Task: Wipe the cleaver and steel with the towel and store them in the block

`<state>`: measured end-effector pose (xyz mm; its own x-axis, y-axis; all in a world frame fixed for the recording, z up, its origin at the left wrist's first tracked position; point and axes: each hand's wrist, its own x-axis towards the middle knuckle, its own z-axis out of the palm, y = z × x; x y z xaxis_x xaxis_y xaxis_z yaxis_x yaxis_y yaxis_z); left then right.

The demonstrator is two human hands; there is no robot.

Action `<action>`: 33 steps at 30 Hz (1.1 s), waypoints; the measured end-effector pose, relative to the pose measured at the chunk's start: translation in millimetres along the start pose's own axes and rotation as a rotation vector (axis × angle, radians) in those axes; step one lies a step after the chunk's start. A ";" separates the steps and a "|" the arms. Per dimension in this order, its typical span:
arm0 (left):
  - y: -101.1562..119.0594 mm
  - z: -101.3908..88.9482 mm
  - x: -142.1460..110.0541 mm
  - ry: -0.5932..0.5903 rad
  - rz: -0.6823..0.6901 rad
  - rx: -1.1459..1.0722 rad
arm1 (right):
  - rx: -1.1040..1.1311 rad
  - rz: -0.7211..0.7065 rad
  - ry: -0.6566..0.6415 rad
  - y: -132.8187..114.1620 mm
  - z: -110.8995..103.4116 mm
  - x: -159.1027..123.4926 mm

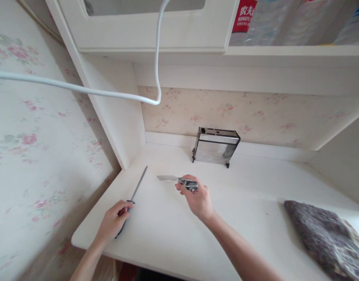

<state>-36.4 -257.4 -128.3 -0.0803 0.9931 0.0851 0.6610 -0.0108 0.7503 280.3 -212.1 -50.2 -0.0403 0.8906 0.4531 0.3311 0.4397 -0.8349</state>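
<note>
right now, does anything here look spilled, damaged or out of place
The thin white cable looks odd: it hangs in midair, sharply bent, before the white panelled cabinet. I see no spill, and the silver-bladed knife shows no obvious damage.

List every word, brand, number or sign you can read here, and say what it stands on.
"农夫": red label of a clear plastic bottle on the shelf; the next character is cut off.
"NONGFU": same label, below; what follows it is cut off.
Smallest line on that label: too blurred to read.
Knife, rod, metal box: no readable text.
</note>
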 end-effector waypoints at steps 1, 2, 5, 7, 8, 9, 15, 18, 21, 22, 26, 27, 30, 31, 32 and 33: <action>-1.0 0.0 0.0 -0.002 0.000 -0.007 | 0.009 -0.005 -0.026 3.9 11.3 -3.1; -2.0 -0.1 0.1 -0.002 0.001 -0.012 | 0.012 -0.029 -0.060 7.5 21.5 -6.4; -4.1 -1.2 1.1 -0.008 0.002 -0.024 | 0.005 -0.139 -0.194 17.0 45.9 -18.2; -4.6 -2.4 1.6 -0.013 -0.002 -0.027 | -0.050 -0.160 -0.272 22.8 58.1 -27.2; -4.7 -3.0 1.6 -0.014 -0.007 -0.027 | -0.103 -0.157 -0.308 25.5 63.3 -31.7; -4.6 -3.5 1.6 -0.015 -0.013 -0.027 | -0.171 -0.152 -0.343 28.2 67.9 -36.1; -3.8 -3.6 0.9 -0.019 -0.001 -0.062 | -0.567 -0.328 -0.524 36.6 82.5 -52.0; -2.7 -3.1 0.8 -0.013 -0.009 -0.058 | -0.674 -0.457 -0.569 33.3 82.3 -50.9; -1.4 -3.1 1.0 -0.013 -0.014 -0.048 | -0.725 -0.525 -0.604 27.6 80.3 -47.7; -1.2 -3.1 1.2 -0.011 -0.014 -0.045 | -0.733 -0.529 -0.616 25.6 79.6 -46.8; -1.6 -3.1 3.1 0.007 -0.012 -0.026 | -0.748 -0.469 -0.656 17.6 77.0 -44.7; -2.0 -3.1 3.8 0.009 -0.008 -0.023 | -0.751 -0.449 -0.664 15.5 76.2 -44.2; -3.6 -3.3 5.1 -0.001 0.000 -0.019 | -0.756 -0.387 -0.682 9.0 73.6 -42.2; -4.2 -3.5 5.2 -0.006 -0.002 -0.018 | -0.759 -0.369 -0.688 6.9 72.7 -41.2; -4.8 -3.7 5.2 -0.011 -0.007 -0.016 | -0.759 -0.355 -0.694 4.9 71.9 -40.3; -5.4 -3.9 5.0 -0.015 -0.014 -0.014 | -0.758 -0.346 -0.701 3.0 71.2 -39.3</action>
<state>-43.2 -252.8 -129.4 -0.0782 0.9948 0.0648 0.6491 0.0014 0.7607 215.7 -237.5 -92.8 -0.6923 0.7065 0.1466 0.6841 0.7073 -0.1780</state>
